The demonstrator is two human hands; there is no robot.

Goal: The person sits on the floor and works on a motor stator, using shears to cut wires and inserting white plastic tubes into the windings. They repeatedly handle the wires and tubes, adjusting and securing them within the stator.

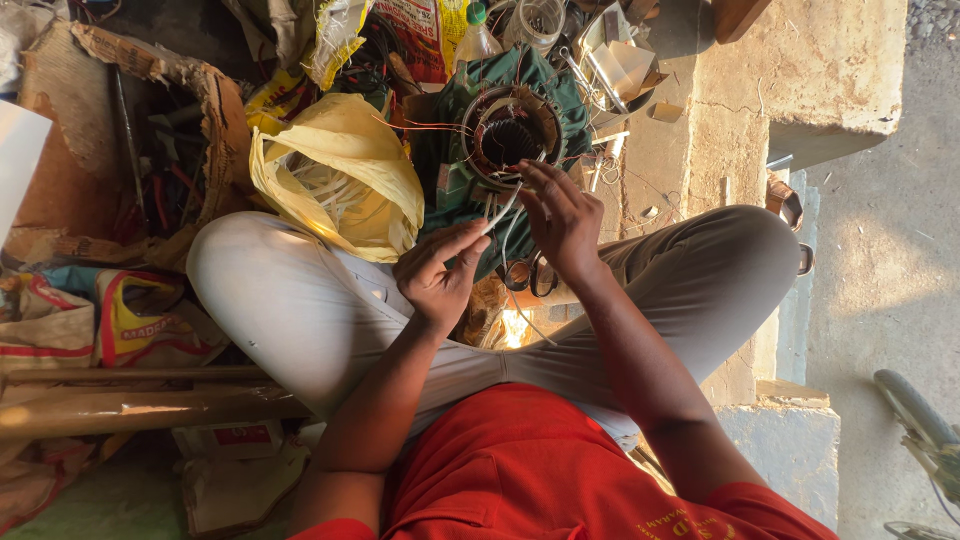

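Note:
I sit cross-legged in grey trousers and a red shirt. A green motor stator [508,135] with a round toothed bore and copper windings lies in front of my knees. My left hand [437,270] pinches a thin white strip [500,212] that runs up toward the stator. My right hand [562,215] is at the stator's lower rim, fingers closed around thin white strips and wires there. Scissors [528,273] lie under my right hand, partly hidden.
A yellow plastic sack [340,175] with white strips rests by my left knee. A torn cardboard box [130,140] of tools sits at left. A plastic bottle [478,35] and clutter lie beyond the stator. A concrete ledge [800,70] stands at right.

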